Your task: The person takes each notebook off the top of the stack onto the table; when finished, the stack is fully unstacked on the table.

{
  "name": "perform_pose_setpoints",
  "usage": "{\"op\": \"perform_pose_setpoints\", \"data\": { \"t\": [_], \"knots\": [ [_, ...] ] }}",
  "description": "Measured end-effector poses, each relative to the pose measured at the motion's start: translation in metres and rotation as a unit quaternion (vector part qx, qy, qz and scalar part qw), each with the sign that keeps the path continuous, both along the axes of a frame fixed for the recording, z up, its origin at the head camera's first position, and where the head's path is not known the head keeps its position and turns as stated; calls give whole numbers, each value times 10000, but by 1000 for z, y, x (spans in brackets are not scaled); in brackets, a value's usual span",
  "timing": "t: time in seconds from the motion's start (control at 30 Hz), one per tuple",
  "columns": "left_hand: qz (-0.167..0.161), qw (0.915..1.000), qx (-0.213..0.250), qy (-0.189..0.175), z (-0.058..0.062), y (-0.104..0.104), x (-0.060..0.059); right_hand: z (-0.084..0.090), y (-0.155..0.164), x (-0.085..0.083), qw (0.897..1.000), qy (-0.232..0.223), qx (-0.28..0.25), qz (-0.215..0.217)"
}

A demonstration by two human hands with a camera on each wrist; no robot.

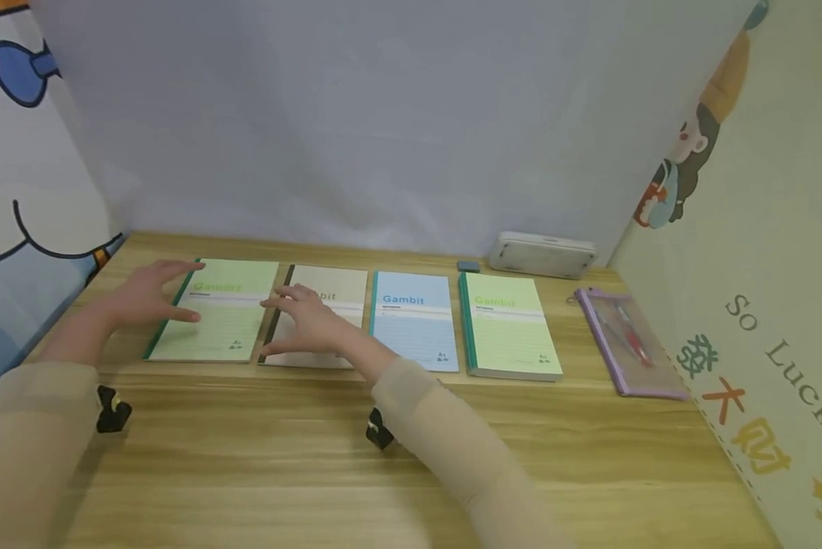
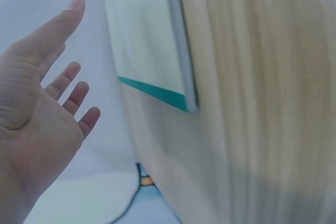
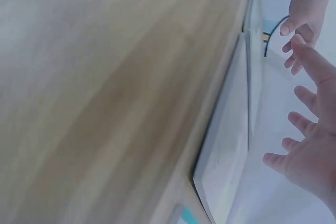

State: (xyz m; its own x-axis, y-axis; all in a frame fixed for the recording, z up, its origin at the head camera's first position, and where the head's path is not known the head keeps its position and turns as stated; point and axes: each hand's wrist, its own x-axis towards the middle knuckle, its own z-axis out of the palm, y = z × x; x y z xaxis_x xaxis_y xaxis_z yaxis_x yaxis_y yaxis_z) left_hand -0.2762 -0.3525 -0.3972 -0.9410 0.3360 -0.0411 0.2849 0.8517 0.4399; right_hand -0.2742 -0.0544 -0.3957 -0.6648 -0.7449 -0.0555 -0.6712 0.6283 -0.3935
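So far nothing is lifted: the left hand [image 1: 146, 293] and right hand [image 1: 308, 320] hover, fingers spread, grasping nothing, over the green notebook [image 1: 215, 309] and beige notebook [image 1: 322, 316].

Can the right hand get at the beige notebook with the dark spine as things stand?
Probably yes: the right hand is open, spread just above the beige notebook with the dark spine, nothing between them. The left hand is over the neighbouring light green notebook, clear of it.

table: pale wood-grain table [image 1: 411, 473] lay before me | back: plain grey-white backdrop [image 1: 342, 122] | left: cartoon-printed wall [image 1: 13, 152] | right: cream wall [image 1: 781, 252] with cartoon figure and "So Lucky" lettering | light: soft, even
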Motion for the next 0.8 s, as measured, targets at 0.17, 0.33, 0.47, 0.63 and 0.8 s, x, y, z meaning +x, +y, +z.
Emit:
{"op": "perform_pose_setpoints", "data": {
  "t": [0.17,0.33,0.47,0.63,0.8],
  "knots": [
    [-163,9996,88,196,18,25,3,14,27,-2,9995,-106,-278,124],
    [-209,9989,-42,408,38,54,5,28,51,-6,9988,-50,-432,233],
    [-223,9976,-299,582,50,78,8,41,73,-7,9982,-8,-506,329],
    [-301,9965,-320,715,63,113,19,61,110,-8,9972,82,-616,419],
    [-433,9957,35,818,77,150,33,81,152,-7,9971,223,-678,277]
  ]
}}
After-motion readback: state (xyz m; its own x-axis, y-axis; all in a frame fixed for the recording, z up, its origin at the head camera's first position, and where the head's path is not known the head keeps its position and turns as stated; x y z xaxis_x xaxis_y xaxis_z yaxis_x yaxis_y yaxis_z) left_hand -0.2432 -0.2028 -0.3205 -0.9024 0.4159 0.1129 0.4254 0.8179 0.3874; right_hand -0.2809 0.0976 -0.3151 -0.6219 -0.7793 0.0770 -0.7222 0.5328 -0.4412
